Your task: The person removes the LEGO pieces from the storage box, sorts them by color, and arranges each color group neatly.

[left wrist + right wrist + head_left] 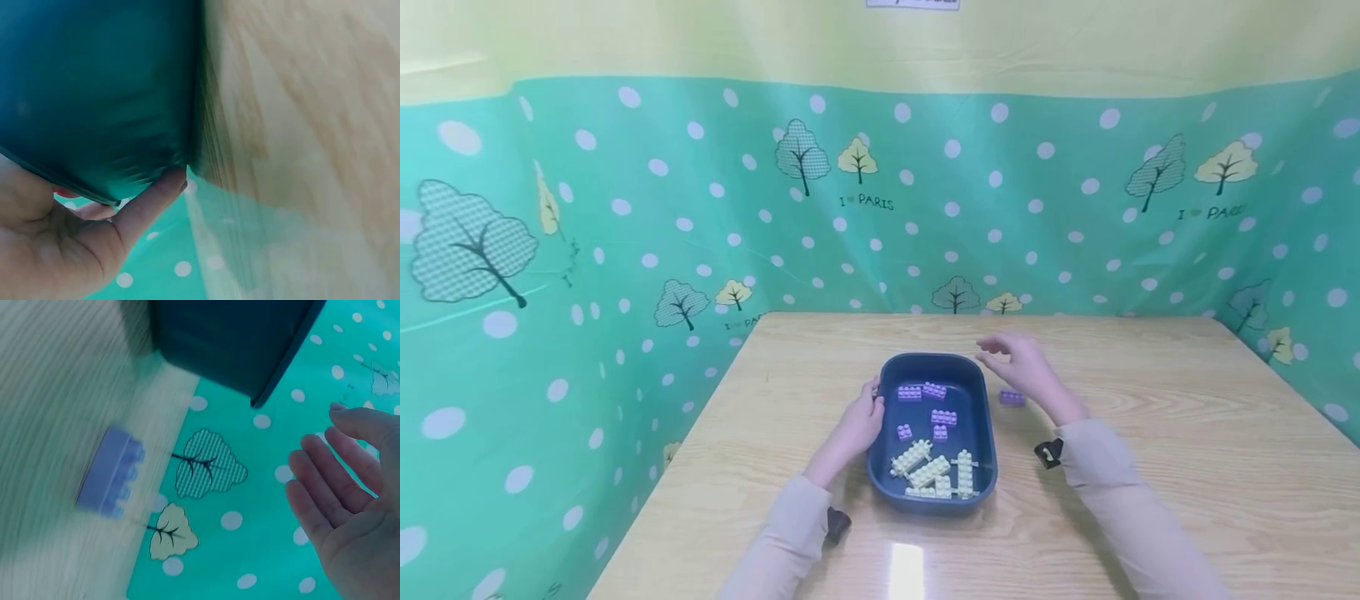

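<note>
A dark blue plastic bin stands on the table, holding several purple bricks towards its far end and several pale yellow-green bricks at its near end. My left hand grips the bin's left side; in the left wrist view one finger lies against the outer wall. Raised beside the far right corner is my right hand, fingers loosely bent and nothing in them. A single purple brick lies on the table below it, studs showing.
The light wood table reaches back to a green dotted curtain printed with trees, which also hangs along both sides. Dark wrist-worn devices sit at both sleeves. A bright reflection shows in front of the bin.
</note>
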`<state>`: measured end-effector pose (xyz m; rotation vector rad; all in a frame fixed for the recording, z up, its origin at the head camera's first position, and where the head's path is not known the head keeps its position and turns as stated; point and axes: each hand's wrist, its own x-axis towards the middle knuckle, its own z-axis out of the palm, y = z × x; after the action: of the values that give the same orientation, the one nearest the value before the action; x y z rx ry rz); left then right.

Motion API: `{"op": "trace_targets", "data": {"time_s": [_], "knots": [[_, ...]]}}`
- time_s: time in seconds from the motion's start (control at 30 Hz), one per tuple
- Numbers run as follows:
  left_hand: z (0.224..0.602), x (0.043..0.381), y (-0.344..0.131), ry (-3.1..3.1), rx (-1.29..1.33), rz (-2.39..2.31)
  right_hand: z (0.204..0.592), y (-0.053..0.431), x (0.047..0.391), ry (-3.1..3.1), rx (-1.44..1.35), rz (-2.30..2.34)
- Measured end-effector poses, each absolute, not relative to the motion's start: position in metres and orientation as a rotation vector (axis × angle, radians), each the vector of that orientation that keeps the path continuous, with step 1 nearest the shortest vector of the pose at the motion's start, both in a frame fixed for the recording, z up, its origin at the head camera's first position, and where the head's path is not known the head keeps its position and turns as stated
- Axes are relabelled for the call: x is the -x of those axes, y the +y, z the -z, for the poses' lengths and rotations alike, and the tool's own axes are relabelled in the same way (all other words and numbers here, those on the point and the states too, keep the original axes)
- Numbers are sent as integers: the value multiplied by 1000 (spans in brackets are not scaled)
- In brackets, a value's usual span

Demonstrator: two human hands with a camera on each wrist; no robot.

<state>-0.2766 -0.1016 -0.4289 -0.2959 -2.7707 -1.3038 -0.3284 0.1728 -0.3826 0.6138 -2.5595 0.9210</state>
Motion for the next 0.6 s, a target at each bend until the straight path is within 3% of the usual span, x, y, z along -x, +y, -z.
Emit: {"op": "trace_targets", "data": {"time_s": [0.6], "knots": [[429, 276, -102, -2750, 290, 1389, 386, 126, 335, -2672, -754, -924]]}}
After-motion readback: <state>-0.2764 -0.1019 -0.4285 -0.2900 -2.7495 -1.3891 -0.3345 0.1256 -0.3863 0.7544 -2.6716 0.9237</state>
